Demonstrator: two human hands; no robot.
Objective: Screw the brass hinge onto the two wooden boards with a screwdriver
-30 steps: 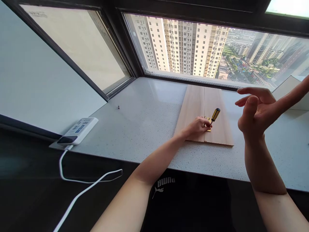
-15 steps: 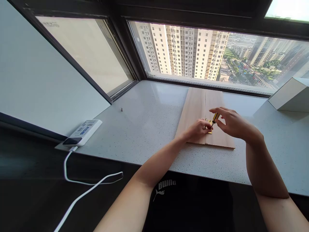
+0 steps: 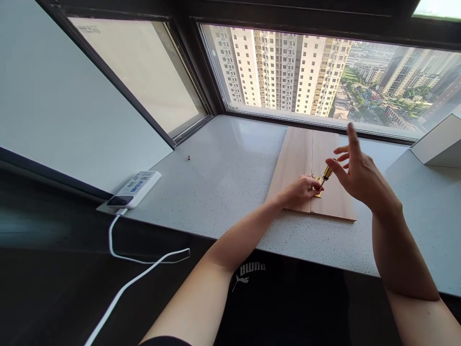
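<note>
Right of center in the frame, a yellow-and-black screwdriver is standing at a slant, its handle leaning toward the upper right and its tip pointing down at a gold-coloured hinge. The hinge is lying across the seam between two pale wooden boards, the left board and the right board, which are resting side by side on a speckled windowsill. The left hand is reaching in from the bottom, its grip closing around the screwdriver's lower shaft just above the hinge and its fingers partly covering the metal. The right hand is hovering at the handle's upper end, with the index finger pointing up and the thumb lying right by the handle; whether its grip is closing on the handle, I cannot tell. Toward the left of the frame, a tiny screw-like piece is sitting well apart from the boards. A white labelled device is lying at the windowsill's left end, a white cable trailing from it toward the bottom edge. At the right edge, a white box is standing near the window.
</note>
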